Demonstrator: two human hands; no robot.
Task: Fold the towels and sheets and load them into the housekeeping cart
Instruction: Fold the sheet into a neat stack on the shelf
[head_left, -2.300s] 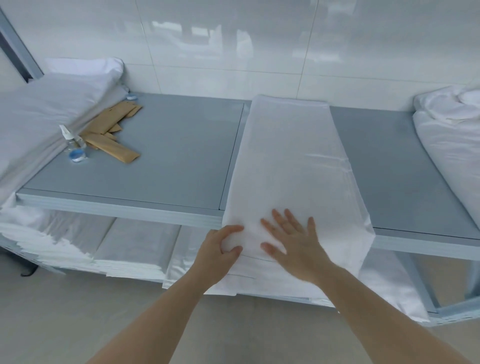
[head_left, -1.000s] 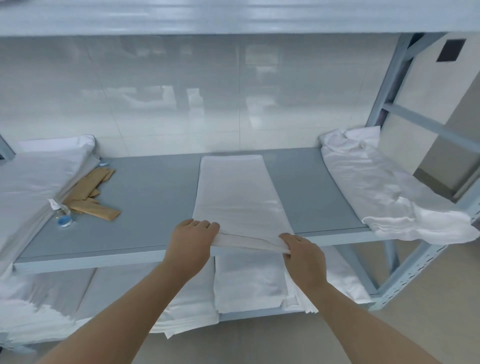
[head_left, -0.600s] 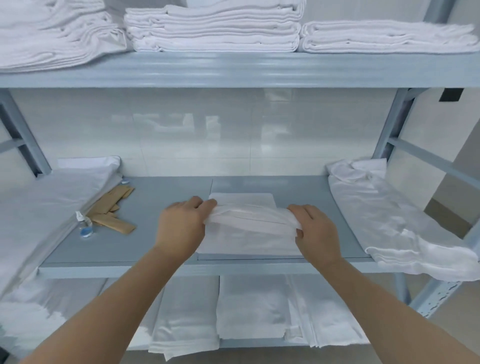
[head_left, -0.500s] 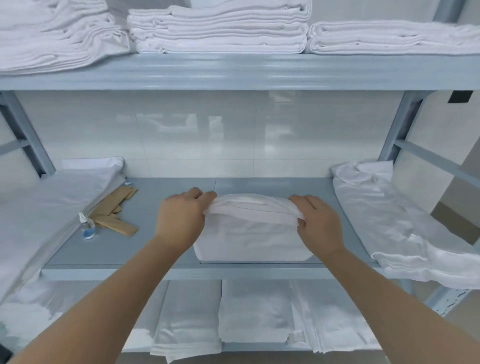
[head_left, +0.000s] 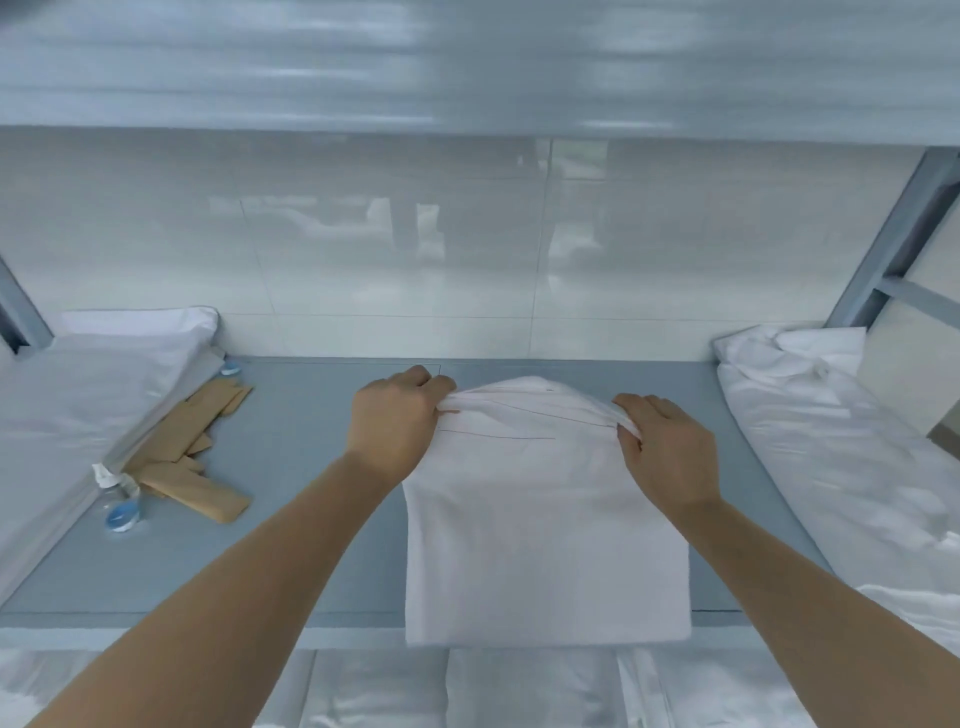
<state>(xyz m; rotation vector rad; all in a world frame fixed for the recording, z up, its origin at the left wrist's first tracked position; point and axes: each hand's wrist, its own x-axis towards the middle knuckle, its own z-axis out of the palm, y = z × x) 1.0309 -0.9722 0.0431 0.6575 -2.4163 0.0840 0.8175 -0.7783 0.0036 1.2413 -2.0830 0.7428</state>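
- Head view: both hands up on the grey shelf (head_left: 291, 467), set apart at either far corner of the white towel (head_left: 545, 530).
- Left hand (head_left: 395, 421) pinches its corner, right hand (head_left: 662, 447) grips the other.
- Towel folded, spread between the wrists, its near edge overhanging the shelf front.
- Left of the left hand: tan packets (head_left: 192, 467), a small bottle (head_left: 122, 506).

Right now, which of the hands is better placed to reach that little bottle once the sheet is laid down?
Left hand: the bottle stands on its side of the sheet; the right hand would cross over.
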